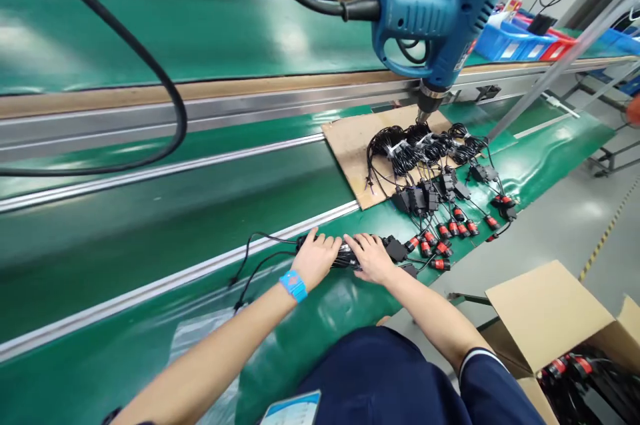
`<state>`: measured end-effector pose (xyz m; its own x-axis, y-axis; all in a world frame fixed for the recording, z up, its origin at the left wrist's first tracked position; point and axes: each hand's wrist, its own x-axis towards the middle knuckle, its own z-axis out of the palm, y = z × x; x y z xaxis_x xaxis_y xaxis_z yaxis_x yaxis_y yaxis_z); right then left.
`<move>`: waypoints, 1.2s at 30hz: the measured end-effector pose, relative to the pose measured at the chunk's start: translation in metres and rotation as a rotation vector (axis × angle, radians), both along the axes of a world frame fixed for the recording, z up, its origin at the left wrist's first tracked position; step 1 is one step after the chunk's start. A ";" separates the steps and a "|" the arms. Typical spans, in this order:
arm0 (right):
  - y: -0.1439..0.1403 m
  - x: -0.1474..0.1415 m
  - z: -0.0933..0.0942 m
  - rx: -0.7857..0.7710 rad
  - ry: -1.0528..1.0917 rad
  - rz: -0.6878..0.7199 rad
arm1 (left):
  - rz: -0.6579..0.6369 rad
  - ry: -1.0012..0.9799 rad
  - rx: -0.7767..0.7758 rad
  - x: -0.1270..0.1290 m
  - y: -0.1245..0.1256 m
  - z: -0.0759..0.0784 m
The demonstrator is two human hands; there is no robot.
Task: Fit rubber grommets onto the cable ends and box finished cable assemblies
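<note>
Cable bundle (345, 256) lies along the bench (320, 318), left hand (316, 258) and right hand (371, 257) each with grip closed around it, probably so its loops stay together.

Wears a dark navy shirt (370, 378), plain across the front, with a rounded outline beside the near edge of the table (330, 318). Has a short right sleeve (495, 385) in the same navy, finished at the hem with a thin white stripe (475, 352). Wears a broad, flat, bright sky-blue wristband (294, 285) on the left wrist, bearing a small reddish mark too blurred to read. Carries a flat rectangular badge (293, 409) low on the shirt front, blue and white, with print too small to read. Has a bare left hand (318, 257) and a bare right hand (371, 258).
</note>
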<state>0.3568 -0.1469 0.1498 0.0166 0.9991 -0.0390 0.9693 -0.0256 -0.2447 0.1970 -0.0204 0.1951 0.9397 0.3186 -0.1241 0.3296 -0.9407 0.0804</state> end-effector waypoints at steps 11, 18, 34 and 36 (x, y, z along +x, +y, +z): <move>-0.081 0.049 0.171 0.288 0.093 -0.258 | 0.014 -0.719 -0.917 0.032 0.053 0.104; -0.142 0.081 0.264 0.442 0.240 -0.459 | 0.134 -0.877 -1.638 0.146 -0.029 0.089; -0.186 0.298 0.267 0.558 0.382 -0.412 | -0.298 -0.824 -1.743 0.401 -0.193 0.187; -0.199 0.337 0.265 0.591 0.345 -0.424 | -0.272 -0.855 -1.673 0.431 -0.200 0.193</move>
